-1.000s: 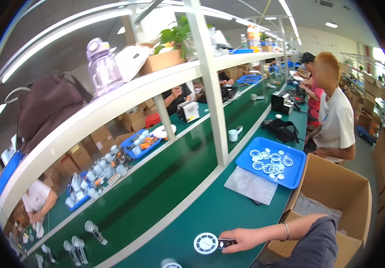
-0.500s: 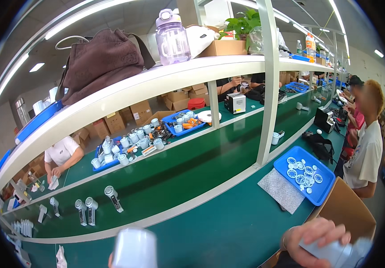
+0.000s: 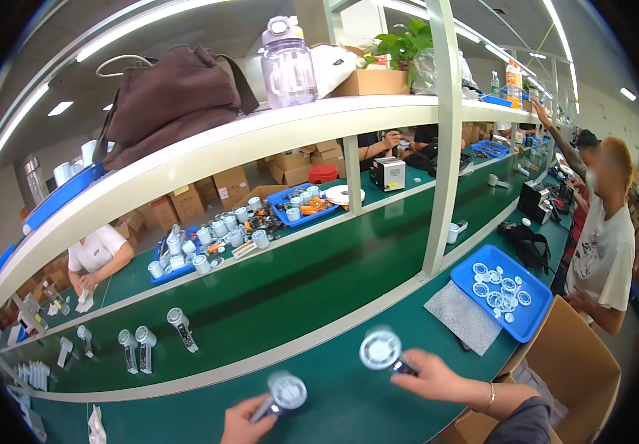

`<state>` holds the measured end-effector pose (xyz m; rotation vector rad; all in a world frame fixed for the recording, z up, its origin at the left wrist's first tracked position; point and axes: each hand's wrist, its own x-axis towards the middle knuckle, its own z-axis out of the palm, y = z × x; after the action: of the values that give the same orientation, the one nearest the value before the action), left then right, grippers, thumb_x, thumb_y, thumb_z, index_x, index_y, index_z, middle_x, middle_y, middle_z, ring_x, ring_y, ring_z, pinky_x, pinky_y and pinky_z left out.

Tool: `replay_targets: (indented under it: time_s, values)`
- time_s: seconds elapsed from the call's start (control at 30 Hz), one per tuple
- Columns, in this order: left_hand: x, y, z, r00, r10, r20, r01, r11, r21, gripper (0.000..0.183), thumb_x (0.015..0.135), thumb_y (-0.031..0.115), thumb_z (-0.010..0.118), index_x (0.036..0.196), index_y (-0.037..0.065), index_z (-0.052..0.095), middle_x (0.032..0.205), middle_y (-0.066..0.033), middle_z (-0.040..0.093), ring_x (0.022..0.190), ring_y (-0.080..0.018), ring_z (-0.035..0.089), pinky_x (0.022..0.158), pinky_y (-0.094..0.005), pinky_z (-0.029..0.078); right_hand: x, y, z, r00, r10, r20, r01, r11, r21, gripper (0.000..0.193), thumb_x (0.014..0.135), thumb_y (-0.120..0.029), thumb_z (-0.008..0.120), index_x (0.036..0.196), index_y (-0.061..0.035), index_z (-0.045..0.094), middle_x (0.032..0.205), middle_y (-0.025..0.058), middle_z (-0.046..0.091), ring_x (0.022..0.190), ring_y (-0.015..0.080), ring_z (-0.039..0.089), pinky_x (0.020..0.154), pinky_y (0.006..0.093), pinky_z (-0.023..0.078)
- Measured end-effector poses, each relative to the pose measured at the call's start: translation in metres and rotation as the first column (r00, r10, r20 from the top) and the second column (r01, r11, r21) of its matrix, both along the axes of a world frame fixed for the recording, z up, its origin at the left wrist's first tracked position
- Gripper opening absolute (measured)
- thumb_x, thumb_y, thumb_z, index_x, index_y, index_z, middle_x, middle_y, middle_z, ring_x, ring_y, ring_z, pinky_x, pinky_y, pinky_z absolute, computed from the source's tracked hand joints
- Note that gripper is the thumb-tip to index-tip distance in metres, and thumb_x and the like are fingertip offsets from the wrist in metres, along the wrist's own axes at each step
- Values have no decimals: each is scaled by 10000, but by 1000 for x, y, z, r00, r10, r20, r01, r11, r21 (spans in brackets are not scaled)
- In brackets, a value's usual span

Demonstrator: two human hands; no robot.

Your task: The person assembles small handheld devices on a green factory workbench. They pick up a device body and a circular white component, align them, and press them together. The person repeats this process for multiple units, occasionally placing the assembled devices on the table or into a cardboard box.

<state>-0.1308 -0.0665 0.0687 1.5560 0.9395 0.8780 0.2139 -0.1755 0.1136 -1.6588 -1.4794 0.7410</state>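
My left hand [image 3: 247,423] is closed around the handle of a white handheld fan [image 3: 288,389], low over the near green bench. To its right, my right hand [image 3: 432,377] grips the dark handle of a second handheld fan [image 3: 380,349]. Both round heads face up, showing a ringed grille, and the left one is slightly blurred. Across the rail, several similar fans [image 3: 179,320] lie on the green belt, their handles uncovered with dark parts inside. Right of my right hand is a blue tray [image 3: 536,323] of white round grille pieces.
Bubble wrap [image 3: 462,320] lies beside the tray. An opened cardboard box [image 3: 582,355] stands near my right forearm. A white upright post [image 3: 447,148] and shelf [image 3: 297,122] rise over the bench. Co-workers stand at right and sit across the belt. Trays of fan parts [image 3: 179,275] fill the far bench.
My right hand has swung left from beside the cardboard box to over the bench with its fan. The left fan has turned and shifted right, showing its grille. A person at right has raised an arm.
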Motion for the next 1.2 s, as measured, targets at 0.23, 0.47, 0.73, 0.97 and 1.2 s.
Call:
replay_targets:
  time_s: [0.23,0.47,0.73,0.97,1.2]
  values:
    - [90,-31,117,420,61,905,-882,262,392,345,912,356,432,804,29,432,724,-60,440,550,-164,420,435,-233,361,-47,-5,65,928,121,-353,366,-487,793,455,765,-266,605,1065,-7,383,739,66,454,472,142,441,449,255,397]
    - [84,-28,99,346,163,924,-912,292,290,229,878,193,488,907,-13,392,746,-103,485,550,-116,412,442,-205,331,-62,35,69,911,153,-383,403,-526,749,563,765,-421,626,1126,-72,369,701,49,456,489,157,478,407,234,405]
    - [73,-16,72,648,540,537,-666,60,744,162,808,69,448,923,-45,447,766,-129,509,544,-150,461,432,-251,387,-56,40,62,961,186,-205,214,-33,976,410,780,-135,575,1121,7,396,793,80,525,557,166,521,479,263,430]
    - [90,30,36,977,-93,190,37,960,277,398,772,-25,546,1139,8,398,858,-105,551,605,-98,498,525,-209,416,-22,40,35,981,-8,-195,114,835,539,328,810,-193,678,1037,-9,530,828,74,568,754,154,547,663,289,454]
    - [58,25,-36,914,-329,-236,350,935,54,377,780,94,667,1115,-31,546,997,-105,627,939,-158,572,827,-289,456,30,16,-65,999,40,21,-19,792,-611,434,823,-424,617,959,-16,554,769,106,573,710,198,576,606,304,458]
